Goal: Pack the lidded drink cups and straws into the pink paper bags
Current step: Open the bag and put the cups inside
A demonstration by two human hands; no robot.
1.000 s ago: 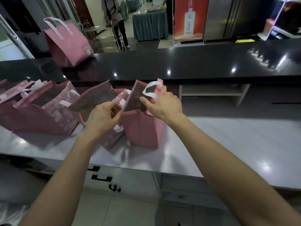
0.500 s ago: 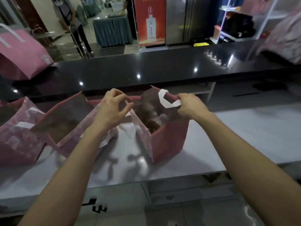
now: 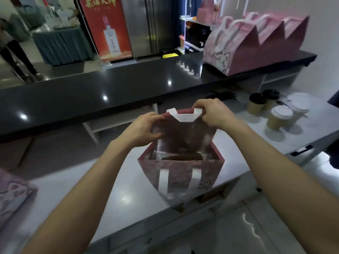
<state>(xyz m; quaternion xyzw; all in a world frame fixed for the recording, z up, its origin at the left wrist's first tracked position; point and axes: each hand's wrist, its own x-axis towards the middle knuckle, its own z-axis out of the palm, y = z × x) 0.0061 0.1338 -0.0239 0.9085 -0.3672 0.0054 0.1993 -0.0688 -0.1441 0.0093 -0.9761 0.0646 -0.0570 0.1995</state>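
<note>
An open pink paper bag [image 3: 183,173] with white handles stands on the grey worktop [image 3: 113,184] in front of me. My left hand [image 3: 143,129] grips the left end of its far top edge. My right hand [image 3: 212,114] pinches the same edge at the right, by the white handle. The bag's mouth gapes wide and its inside looks dark. Several lidded paper cups stand to the right: a white-lidded cup [image 3: 279,117], another white-lidded one [image 3: 298,105] and a black-lidded cup [image 3: 256,103]. I see no straws.
A black counter [image 3: 91,92] runs behind the worktop. A row of pink bags [image 3: 256,43] sits on it at the right. Another pink bag [image 3: 12,198] lies at the left edge. A person stands at far left behind the counter.
The bag has come away from the other bags and now stands alone, pulled wide open. My view has swung right, bringing the cups and the row of bags into sight.
</note>
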